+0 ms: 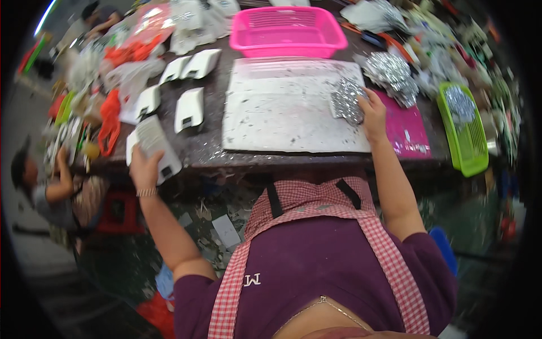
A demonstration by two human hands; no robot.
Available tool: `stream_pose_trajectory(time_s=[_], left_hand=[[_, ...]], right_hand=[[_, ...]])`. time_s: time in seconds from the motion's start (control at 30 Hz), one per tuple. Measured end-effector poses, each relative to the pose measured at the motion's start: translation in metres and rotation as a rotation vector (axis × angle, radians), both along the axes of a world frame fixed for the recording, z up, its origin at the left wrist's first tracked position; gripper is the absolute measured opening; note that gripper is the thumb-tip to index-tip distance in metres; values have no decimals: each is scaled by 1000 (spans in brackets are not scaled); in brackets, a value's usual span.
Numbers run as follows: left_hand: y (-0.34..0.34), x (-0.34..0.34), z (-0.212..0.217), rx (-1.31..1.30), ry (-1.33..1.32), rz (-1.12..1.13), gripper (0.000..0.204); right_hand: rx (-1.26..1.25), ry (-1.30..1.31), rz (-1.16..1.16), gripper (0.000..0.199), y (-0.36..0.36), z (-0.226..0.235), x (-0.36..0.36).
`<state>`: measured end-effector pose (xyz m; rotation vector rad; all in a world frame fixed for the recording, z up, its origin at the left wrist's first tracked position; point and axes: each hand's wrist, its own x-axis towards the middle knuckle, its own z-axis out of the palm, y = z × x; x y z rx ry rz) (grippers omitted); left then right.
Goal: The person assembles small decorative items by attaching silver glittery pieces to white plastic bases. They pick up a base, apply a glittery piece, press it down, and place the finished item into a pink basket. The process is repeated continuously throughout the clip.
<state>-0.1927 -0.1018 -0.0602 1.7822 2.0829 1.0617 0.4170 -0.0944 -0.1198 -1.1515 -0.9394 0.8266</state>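
At the table's left front, my left hand is closed on a stack of white cards with a dark patch at its near end. More white card stacks with dark patches lie just beyond it. My right hand pinches a bunch of silver glittery pieces over the right part of a white board, which is speckled with dark marks. A larger heap of silver glittery pieces lies farther right, partly over a magenta sheet.
A pink basket stands beyond the board. At the right edge, a green basket holds silver pieces. Plastic bags and clutter crowd the far left and right. Another person sits at left. Scraps litter the floor.
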Motion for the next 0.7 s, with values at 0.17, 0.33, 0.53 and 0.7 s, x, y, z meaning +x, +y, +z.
stream_pose_trajectory(time_s=[0.17, 0.33, 0.53, 0.7], left_hand=[[-20, 112, 94, -179, -496, -462, 54], [70, 204, 70, -556, -181, -915, 63], [142, 258, 46, -405, 183, -1006, 65], [70, 305, 66, 63, 108, -736, 40]], right_hand=[[41, 200, 37, 36, -6, 1, 1], [40, 338, 50, 32, -8, 6, 3], [-80, 502, 114, 28, -17, 23, 2], [-233, 617, 166, 29, -54, 32, -13]])
